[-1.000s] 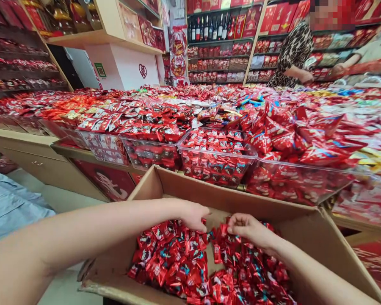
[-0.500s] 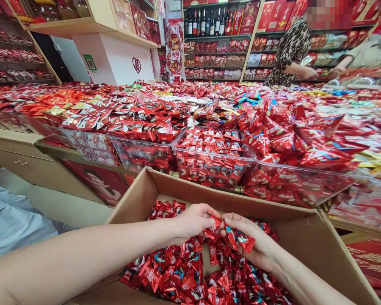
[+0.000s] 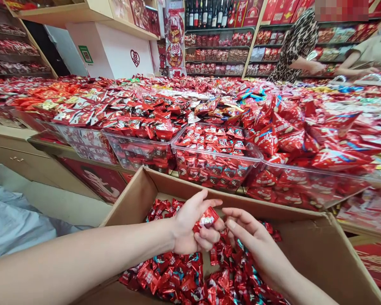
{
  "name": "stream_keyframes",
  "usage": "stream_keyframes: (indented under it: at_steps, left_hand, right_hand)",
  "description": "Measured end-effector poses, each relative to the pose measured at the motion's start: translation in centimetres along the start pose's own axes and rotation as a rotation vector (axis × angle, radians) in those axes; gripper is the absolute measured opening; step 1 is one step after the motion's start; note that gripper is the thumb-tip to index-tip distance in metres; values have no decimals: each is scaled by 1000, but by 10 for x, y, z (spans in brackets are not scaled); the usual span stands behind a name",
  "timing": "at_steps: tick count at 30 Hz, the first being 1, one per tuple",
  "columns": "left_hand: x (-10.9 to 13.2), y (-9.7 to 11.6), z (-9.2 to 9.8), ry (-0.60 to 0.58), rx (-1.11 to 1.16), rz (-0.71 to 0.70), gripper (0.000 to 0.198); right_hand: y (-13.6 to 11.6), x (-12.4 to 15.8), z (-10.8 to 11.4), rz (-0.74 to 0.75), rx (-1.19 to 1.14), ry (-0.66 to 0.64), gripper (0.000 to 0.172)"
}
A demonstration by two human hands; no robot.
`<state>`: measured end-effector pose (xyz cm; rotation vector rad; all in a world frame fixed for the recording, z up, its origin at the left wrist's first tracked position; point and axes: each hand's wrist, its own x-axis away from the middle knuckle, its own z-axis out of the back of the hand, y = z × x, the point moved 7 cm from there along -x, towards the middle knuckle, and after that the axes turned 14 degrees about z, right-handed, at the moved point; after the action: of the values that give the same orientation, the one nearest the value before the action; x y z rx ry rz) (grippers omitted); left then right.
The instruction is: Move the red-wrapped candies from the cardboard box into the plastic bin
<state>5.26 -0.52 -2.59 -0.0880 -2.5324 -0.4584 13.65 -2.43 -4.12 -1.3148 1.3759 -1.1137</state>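
Observation:
An open cardboard box (image 3: 307, 237) in front of me holds a heap of small red-wrapped candies (image 3: 184, 275). Above that heap my left hand (image 3: 193, 226) is curled around a few red candies (image 3: 207, 219), palm turned up. My right hand (image 3: 250, 237) hovers beside it, fingertips touching the left hand's candies; its fingers are loosely bent and I cannot see anything held in them.
Clear plastic bins (image 3: 217, 163) full of red sweets line the wooden counter edge just beyond the box. A wide display of red packets (image 3: 298, 131) spreads behind. A person in a patterned top (image 3: 294, 46) and another person's arm (image 3: 355, 63) work at the far right. Shelves of bottles stand behind.
Both hands have lifted out of the candy heap. The left hand turned palm up with candies gathered in it, and the candies the right hand held half a second ago are gone from it.

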Motion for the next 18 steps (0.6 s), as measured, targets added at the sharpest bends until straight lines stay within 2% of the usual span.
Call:
stream_keyframes:
  at_steps: [2, 4, 6, 8, 10, 12, 14, 16, 18]
  left_hand:
    - [0, -6, -6, -32, -105, 72, 52]
    - [-1, -11, -10, -35, -199, 121, 59]
    - [-2, -14, -9, 24, -270, 149, 63]
    - [-2, -13, -4, 144, -338, 139, 61]
    - [0, -7, 0, 234, -367, 65, 51]
    - [4, 3, 3, 323, -395, -78, 39]
    - [10, 15, 8, 443, -504, -236, 43]
    - [17, 23, 9, 565, -710, -367, 49]
    - [20, 25, 6, 615, -918, -454, 53]
  right_hand:
    - [-3, -2, -4, 18, 26, -49, 29]
    - [-9, -3, -8, 58, 84, -109, 24]
    - [-17, -2, -11, 135, 177, -167, 14]
    - [-25, -2, -13, 207, 249, -199, 20]
    - [-27, -2, -9, 217, 291, -186, 22]
    - [-26, -4, -1, 206, 332, -150, 22]
    - [-24, -6, 8, 204, 386, -118, 23]
    - [-24, -9, 15, 226, 455, -97, 17]
    - [-25, -9, 15, 266, 554, -134, 19]
